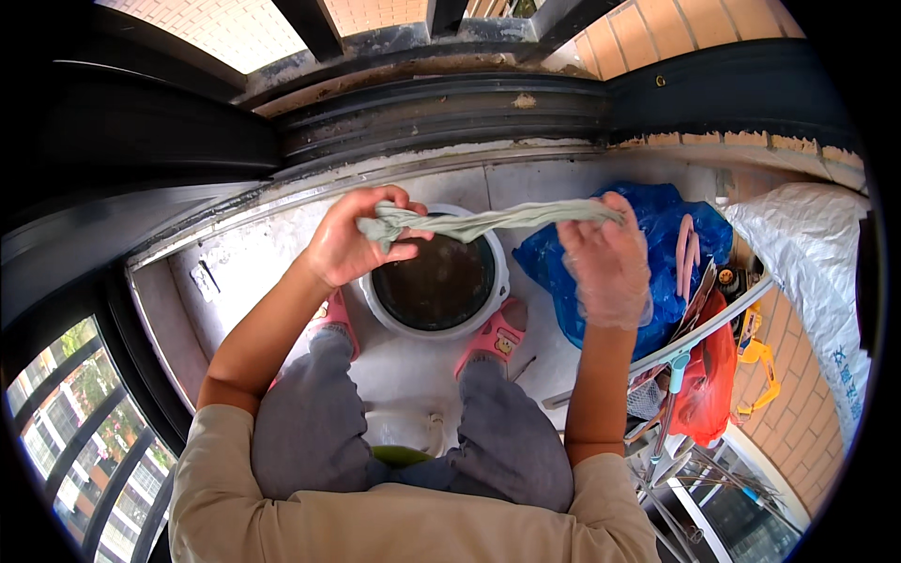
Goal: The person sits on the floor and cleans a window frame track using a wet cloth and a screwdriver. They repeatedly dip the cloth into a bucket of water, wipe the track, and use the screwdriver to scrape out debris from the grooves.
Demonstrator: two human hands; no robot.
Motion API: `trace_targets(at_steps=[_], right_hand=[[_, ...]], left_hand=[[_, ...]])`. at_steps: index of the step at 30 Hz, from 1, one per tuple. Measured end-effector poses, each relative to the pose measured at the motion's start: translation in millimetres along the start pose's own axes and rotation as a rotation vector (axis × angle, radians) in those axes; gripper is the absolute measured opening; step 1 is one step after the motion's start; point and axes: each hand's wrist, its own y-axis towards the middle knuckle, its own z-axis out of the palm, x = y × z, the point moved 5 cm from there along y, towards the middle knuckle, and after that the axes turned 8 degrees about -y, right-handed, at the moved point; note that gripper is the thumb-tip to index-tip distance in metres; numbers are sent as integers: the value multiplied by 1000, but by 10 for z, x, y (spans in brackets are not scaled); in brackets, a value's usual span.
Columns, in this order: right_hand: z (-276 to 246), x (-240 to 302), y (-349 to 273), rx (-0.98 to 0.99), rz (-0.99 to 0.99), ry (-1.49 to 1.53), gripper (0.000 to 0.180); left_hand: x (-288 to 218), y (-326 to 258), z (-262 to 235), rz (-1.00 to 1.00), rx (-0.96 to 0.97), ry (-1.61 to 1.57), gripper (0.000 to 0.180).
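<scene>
A pale green cloth (488,221), twisted into a loose rope, stretches between my two hands. My left hand (355,236) grips its bunched end, thumb and fingers closed round it. The other end is in my right hand (608,267), which wears a thin clear plastic glove. Below the cloth, between my feet, stands a round white bucket (373,302) with dark, murky water (436,281) in it. The cloth passes over the bucket's far part and hides some of its rim.
Right of the bucket lies a blue plastic bag (554,272), with pink handles beside it. A red bag (709,375), a metal rack and a white woven sack (807,253) crowd the right side. Dark window frames (441,117) border the far side; pink slippers (493,340) flank the bucket.
</scene>
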Motion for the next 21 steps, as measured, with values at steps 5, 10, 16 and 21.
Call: trace_targets(at_steps=[5,10,16,21], right_hand=[[-98,243,469,-258,-146,-798,28],[-153,351,1200,-204,-421,-1521,15],[-160,317,1715,-81,-279,-1906,20],[-187,341,1893,-85,-299,-1994,16]], left_hand=[[-542,-156,140,330,-236,783,17],[-1095,5,308,780,-403,1322,23],[-1237,246,330,837,-594,1788,16],[-1258,464,395,807,-785,1898,20]])
